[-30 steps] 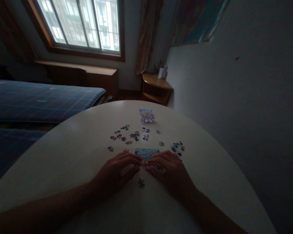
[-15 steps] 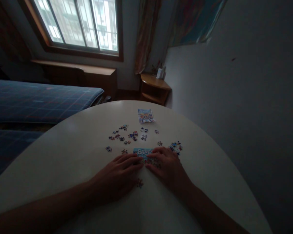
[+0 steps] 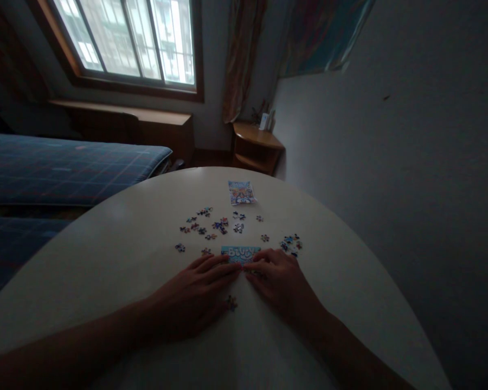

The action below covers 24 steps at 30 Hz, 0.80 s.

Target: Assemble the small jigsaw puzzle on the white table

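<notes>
A partly assembled jigsaw puzzle (image 3: 239, 253) with a blue, lettered top strip lies on the white table between my hands. My left hand (image 3: 205, 279) rests along its left side, fingers stretched out flat and tips on the puzzle. From the right, my right hand (image 3: 274, 273) grips the puzzle's right side with bent fingers, thumb low and index finger at the top edge. The puzzle's lower part is mostly covered by my fingers. One loose puzzle piece (image 3: 231, 303) lies just beside my left hand, toward me.
Loose pieces (image 3: 220, 225) are scattered beyond the puzzle, with another cluster (image 3: 291, 244) beyond my right hand. Farther back lies a printed picture packet (image 3: 241, 193). The round white table (image 3: 341, 276) has a curved edge. A plaid mattress (image 3: 65, 168) stands to the left.
My right hand's fingers have drawn in and bent more, uncovering more of the puzzle's lettered top strip. My left hand stays almost where it was.
</notes>
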Motion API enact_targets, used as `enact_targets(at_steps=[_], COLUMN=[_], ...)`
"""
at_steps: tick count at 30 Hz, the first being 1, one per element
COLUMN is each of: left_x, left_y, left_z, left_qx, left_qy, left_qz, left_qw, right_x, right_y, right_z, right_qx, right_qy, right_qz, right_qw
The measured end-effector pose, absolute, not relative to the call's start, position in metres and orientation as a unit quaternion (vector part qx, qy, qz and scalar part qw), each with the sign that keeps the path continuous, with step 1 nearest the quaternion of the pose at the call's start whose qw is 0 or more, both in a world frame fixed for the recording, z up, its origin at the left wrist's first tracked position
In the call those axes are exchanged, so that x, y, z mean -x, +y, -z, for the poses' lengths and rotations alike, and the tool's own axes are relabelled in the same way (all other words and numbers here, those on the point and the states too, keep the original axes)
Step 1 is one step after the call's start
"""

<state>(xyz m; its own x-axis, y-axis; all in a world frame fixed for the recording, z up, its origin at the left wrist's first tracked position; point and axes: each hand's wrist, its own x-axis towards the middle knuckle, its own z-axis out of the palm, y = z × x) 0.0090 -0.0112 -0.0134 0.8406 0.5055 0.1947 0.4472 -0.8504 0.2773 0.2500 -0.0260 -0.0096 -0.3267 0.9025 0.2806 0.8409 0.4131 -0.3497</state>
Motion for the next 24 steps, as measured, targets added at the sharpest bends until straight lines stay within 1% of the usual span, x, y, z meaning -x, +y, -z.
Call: enact_targets(at_steps=[7,11,19,22,24], left_x=[-0.009,-0.009,-0.013,-0.012,-0.011], left_y=[-0.012,-0.012,-0.011,-0.009,-0.007], left_z=[0.013,0.013,0.01,0.012,0.015], left_qx=[-0.957,-0.952,-0.944,-0.942,-0.939], left_qy=[0.253,0.254,0.254,0.249,0.249], left_qz=[-0.11,-0.132,-0.16,-0.173,-0.182], left_qw=[0.092,0.107,0.135,0.146,0.151], right_x=[-0.252,-0.252,-0.248,-0.247,-0.246], right_y=[-0.027,-0.028,-0.035,-0.035,-0.037], right_z=[0.009,0.007,-0.004,-0.003,-0.002], right_qx=[0.534,0.523,0.491,0.486,0.482], right_qy=[-0.815,-0.826,-0.86,-0.862,-0.861], right_qz=[-0.074,-0.045,0.02,0.014,-0.017], right_qw=[0.212,0.206,0.137,0.142,0.163])
